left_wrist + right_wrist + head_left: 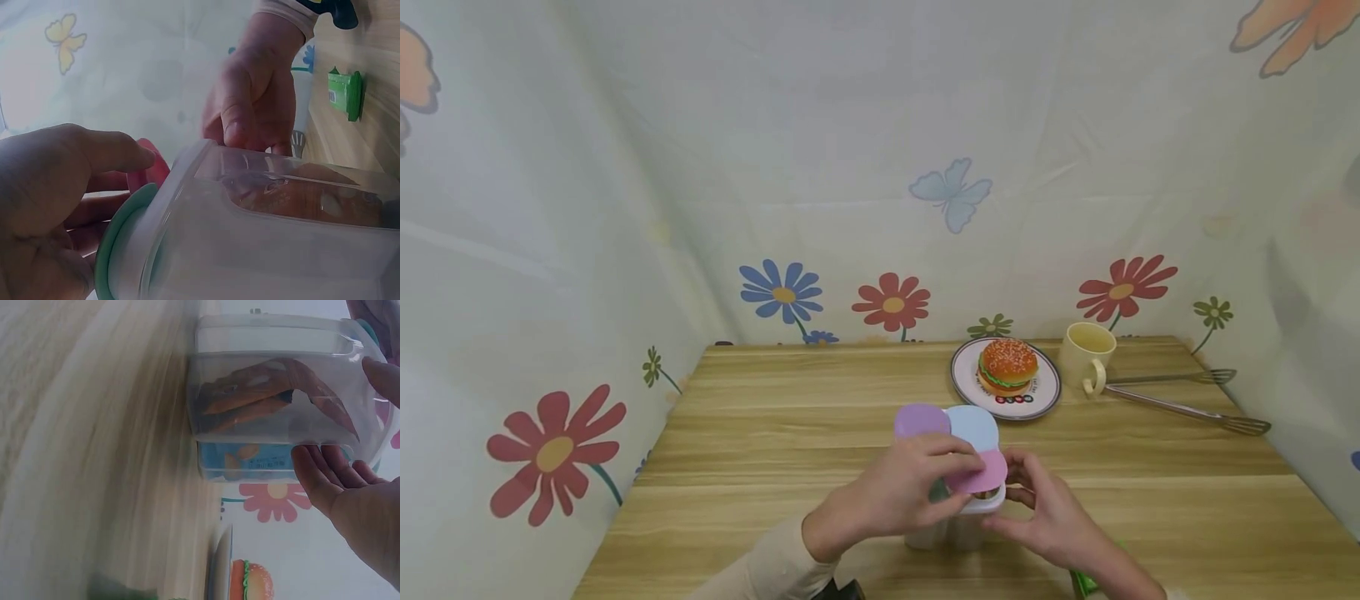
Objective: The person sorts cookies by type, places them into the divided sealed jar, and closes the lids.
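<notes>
A clear storage container (pixel 269 334) with a white rim stands on the table between both hands. Its top has several flap lids: purple (pixel 921 418), light blue (pixel 973 427), pink (pixel 983 475) and green (pixel 123 240). My left hand (pixel 906 487) pinches the pink lid, which is lifted a little, with part of the opening showing beneath it. Thumb and fingers of my right hand (pixel 1054 518) grip the container's right side near the rim. Through the clear walls show a brown-orange packet (pixel 256 394) and, behind it, a blue packet (pixel 262 455).
Behind the container, a toy hamburger (pixel 1008 365) sits on a round plate (pixel 962 385). To its right are a yellow mug (pixel 1084 354) and two metal whisk-like utensils (pixel 1187 403). A green packet (pixel 345 94) lies near my right forearm. A patterned curtain (pixel 820 200) surrounds the table.
</notes>
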`<state>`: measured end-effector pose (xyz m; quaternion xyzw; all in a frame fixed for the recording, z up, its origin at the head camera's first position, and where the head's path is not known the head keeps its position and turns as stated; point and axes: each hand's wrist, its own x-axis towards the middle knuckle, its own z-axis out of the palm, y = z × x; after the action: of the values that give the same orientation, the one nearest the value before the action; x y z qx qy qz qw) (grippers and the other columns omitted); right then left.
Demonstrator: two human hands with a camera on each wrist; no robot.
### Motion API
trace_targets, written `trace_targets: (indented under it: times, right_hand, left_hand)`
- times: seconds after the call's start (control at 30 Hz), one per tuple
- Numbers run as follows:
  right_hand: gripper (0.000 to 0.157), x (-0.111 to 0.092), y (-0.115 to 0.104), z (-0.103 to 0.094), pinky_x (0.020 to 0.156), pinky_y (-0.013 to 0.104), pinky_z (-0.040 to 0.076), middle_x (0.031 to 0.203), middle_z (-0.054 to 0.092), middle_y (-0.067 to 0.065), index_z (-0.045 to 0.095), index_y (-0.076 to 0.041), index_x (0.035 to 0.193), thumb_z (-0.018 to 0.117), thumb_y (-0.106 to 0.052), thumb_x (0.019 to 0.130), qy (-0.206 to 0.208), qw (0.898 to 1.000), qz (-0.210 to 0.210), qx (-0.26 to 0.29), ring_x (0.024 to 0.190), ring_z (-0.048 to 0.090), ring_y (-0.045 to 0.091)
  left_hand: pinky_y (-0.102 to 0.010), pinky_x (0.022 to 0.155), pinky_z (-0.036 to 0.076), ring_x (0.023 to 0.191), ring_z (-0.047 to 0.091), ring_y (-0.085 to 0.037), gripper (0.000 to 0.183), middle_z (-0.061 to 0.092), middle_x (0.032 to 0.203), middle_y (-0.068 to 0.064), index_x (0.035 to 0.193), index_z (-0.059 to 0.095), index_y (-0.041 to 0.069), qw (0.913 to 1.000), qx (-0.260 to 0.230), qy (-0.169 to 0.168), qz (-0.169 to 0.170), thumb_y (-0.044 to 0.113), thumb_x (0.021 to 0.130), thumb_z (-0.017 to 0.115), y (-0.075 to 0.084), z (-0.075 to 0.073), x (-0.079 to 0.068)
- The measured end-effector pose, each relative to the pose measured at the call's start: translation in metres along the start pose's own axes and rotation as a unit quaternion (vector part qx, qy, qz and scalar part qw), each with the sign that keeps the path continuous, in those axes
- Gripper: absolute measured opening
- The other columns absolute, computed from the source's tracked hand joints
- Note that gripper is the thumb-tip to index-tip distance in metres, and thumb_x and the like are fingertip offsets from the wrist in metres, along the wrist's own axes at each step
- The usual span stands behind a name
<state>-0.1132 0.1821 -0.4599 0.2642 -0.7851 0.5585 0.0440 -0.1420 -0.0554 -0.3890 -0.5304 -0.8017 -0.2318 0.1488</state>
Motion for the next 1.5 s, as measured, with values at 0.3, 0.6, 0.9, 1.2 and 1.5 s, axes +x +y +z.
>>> trace_targets:
  times: [0.3,0.6,0.9,1.2,1.5]
  right_hand:
    - [0.063,-0.002,0.003,0.01,0.086,0.026,0.057,0.12,0.062,0.014,0.051,-0.004,0.124,0.086,-0.021,0.074,0.031,0.999,0.035,-0.003,0.106,0.061,0.003]
    - [0.065,-0.003,0.001,0.015,0.086,0.024,0.056,0.121,0.065,0.012,0.057,-0.006,0.124,0.086,-0.031,0.072,0.032,0.995,0.082,-0.038,0.105,0.063,0.007]
    - [0.06,-0.002,0.0,0.014,0.086,0.024,0.056,0.117,0.065,0.013,0.058,-0.004,0.119,0.087,-0.027,0.071,0.032,0.993,0.106,-0.036,0.103,0.065,0.011]
    - [0.057,-0.003,0.001,0.016,0.086,0.024,0.056,0.114,0.066,0.01,0.059,-0.006,0.115,0.087,-0.03,0.071,0.024,0.993,0.111,-0.035,0.103,0.063,0.007]
    - [0.062,-0.002,0.002,0.014,0.085,0.024,0.057,0.119,0.065,0.011,0.058,-0.006,0.12,0.087,-0.029,0.07,0.029,0.992,0.117,-0.042,0.106,0.064,0.016]
  left_hand:
    - [-0.015,0.098,0.045,0.106,0.06,-0.009,0.034,0.066,0.116,0.003,0.115,0.069,0.012,0.9989,0.035,-0.009,0.031,0.025,0.084,0.075,0.002,0.004,0.001]
    - [-0.021,0.099,0.045,0.111,0.059,-0.009,0.032,0.067,0.119,0.004,0.118,0.07,0.02,0.9916,0.108,-0.045,0.055,0.03,0.087,0.07,0.007,0.004,0.004]
    - [-0.02,0.098,0.045,0.11,0.058,-0.008,0.029,0.066,0.118,0.006,0.119,0.07,0.023,0.9885,0.126,-0.063,0.056,0.034,0.094,0.061,0.009,0.002,0.007]
    - [-0.018,0.098,0.044,0.109,0.055,-0.008,0.025,0.064,0.117,0.007,0.116,0.072,0.025,0.9839,0.141,-0.092,0.06,0.032,0.095,0.061,0.009,-0.002,0.01]
    - [-0.021,0.093,0.047,0.108,0.055,-0.011,0.026,0.063,0.119,0.006,0.119,0.068,0.025,0.9739,0.186,-0.111,0.067,0.035,0.097,0.057,0.016,-0.002,0.013]
